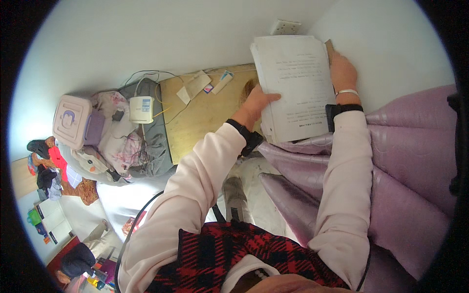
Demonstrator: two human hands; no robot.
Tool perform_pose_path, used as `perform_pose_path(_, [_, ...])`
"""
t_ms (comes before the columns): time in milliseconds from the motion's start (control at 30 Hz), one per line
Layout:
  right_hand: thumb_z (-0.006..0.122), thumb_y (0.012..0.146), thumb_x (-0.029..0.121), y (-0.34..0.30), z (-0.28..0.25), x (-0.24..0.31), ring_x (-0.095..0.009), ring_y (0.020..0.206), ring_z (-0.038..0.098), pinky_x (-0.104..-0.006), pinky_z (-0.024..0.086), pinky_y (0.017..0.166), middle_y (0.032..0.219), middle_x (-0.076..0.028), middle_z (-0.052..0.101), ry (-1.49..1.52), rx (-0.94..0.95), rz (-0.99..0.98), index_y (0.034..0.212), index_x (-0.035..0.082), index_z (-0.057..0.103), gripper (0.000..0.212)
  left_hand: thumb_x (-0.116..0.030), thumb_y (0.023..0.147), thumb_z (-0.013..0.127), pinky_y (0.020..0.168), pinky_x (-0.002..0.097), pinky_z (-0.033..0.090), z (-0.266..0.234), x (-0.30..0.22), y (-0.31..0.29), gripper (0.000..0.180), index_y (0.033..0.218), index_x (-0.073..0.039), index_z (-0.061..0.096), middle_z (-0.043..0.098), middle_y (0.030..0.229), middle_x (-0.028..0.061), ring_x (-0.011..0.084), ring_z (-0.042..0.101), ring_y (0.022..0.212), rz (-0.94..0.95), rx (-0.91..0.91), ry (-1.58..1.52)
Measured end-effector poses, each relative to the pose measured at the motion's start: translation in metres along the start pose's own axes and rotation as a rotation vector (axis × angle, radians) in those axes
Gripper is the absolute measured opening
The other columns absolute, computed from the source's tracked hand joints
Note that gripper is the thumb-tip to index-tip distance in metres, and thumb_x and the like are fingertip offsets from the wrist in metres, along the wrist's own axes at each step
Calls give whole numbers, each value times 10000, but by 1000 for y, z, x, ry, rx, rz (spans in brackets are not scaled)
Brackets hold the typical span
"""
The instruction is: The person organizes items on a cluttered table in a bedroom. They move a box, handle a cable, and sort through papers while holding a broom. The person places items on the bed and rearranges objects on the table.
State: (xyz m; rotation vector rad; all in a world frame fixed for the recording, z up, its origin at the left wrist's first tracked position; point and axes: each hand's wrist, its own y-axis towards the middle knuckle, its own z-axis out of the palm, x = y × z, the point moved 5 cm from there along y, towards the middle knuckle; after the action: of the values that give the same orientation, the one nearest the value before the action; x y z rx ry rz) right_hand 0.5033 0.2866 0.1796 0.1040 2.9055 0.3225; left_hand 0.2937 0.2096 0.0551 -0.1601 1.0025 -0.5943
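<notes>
A thick stack of printed white papers (295,93) is tilted up in front of me, its sheets slightly uneven at the left edge. My left hand (255,105) is closed on its lower left side, thumb over the top sheet and fingers hidden underneath. Along the stack's right edge, my right hand (343,73) is closed, with its fingers mostly hidden. A narrow brown piece (329,47) shows at those fingertips; its kind I cannot tell. Below the papers lies a purple, shiny, quilted-looking cover (410,146).
A yellowish wooden board (195,122) against the wall carries paper scraps (194,87) and cables. Left of it stand a white router (141,109) and a lidded pink-purple box (73,122) beside bundled cloth. A wall socket (286,27) is behind the stack.
</notes>
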Motion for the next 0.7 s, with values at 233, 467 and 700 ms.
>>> perform_pose_path(233, [481,816,174,-68,-9,-10,-343,691,610,-432,495,610,738,-165,615,-146,356,55,769,41,632,207,7,729,554,800,337,457,-5,9,0,396,1113,50,466,550,1079,144,236,558,905,123,24,82])
perform_pose_path(467, [584,776,329,-112,-24,50,-326,1047,496,-392,478,774,1149,-192,485,130,244,-165,1160,75,494,469,-112,677,629,758,340,457,-17,28,29,417,1031,74,513,594,936,190,257,575,883,142,-81,341])
perform_pose_path(700, [537,801,417,-122,21,72,-363,1217,320,-450,383,917,1346,-198,286,-2,320,-209,1317,117,330,632,-278,760,640,613,313,492,-46,38,-11,619,1225,29,370,552,1038,145,204,564,878,-48,-156,384])
